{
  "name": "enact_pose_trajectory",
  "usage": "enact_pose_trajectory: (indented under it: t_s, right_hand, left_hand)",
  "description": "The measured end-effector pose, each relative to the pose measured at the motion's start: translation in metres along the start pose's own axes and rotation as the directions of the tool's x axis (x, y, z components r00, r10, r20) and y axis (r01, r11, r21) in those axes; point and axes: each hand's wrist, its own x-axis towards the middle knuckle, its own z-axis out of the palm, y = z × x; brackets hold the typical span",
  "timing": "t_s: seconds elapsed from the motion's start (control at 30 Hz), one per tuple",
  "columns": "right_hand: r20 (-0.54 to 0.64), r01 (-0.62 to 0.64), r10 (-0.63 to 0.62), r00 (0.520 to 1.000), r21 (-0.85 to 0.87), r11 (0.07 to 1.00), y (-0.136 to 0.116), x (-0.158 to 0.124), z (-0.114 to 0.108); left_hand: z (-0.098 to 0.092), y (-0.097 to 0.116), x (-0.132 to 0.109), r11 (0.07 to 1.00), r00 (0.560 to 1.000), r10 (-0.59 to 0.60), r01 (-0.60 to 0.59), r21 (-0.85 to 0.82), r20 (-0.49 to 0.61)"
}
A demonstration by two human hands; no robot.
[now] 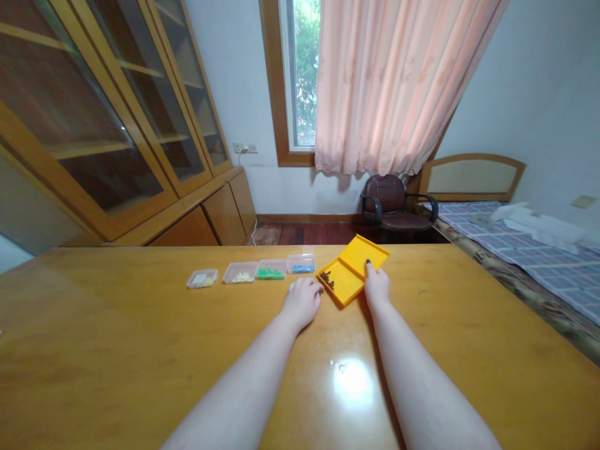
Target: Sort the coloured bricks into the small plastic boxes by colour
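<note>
A yellow hinged box (349,284) lies opened out and tilted, with several small brown pieces (327,279) gathered in the left side of its near half. My right hand (377,287) grips the box's right edge near the hinge, thumb over the rim. Just left of the box, my left hand (302,302) is closed, its fingers curled low by the tabletop. A small brown piece (321,291) shows at its fingertips; the rest of the grip is hidden. Beyond the left hand stand clear trays with blue pieces (302,269) and green pieces (269,273).
Further left on the wooden table (140,337) are a clear tray with cream pieces (242,277) and a small clear box (202,279). Behind the table stand a brown armchair (391,200), a bed (525,244) at right and a glass-door cabinet (140,100) at left.
</note>
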Motion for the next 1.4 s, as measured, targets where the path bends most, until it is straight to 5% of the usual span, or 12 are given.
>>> enact_pose_trajectory:
  t_s: [0.2, 0.73, 1.4]
  right_hand:
    - [-0.028, -0.012, 0.012, 1.000, 0.014, 1.000, 0.000, 0.002, -0.001]
    - [0.019, -0.038, 0.039, 0.999, -0.067, 0.997, -0.004, -0.005, 0.001]
    - [0.065, -0.011, 0.015, 0.998, -0.061, 0.998, -0.004, -0.006, 0.001]
  left_hand:
    - [0.004, -0.003, -0.002, 0.994, 0.994, 0.112, -0.112, -0.003, -0.003]
    - [-0.001, -0.005, 0.005, 0.982, 0.976, -0.177, 0.165, 0.096, 0.130]
    - [0.002, -0.008, 0.006, 0.968, 0.966, -0.242, 0.234, 0.093, 0.087]
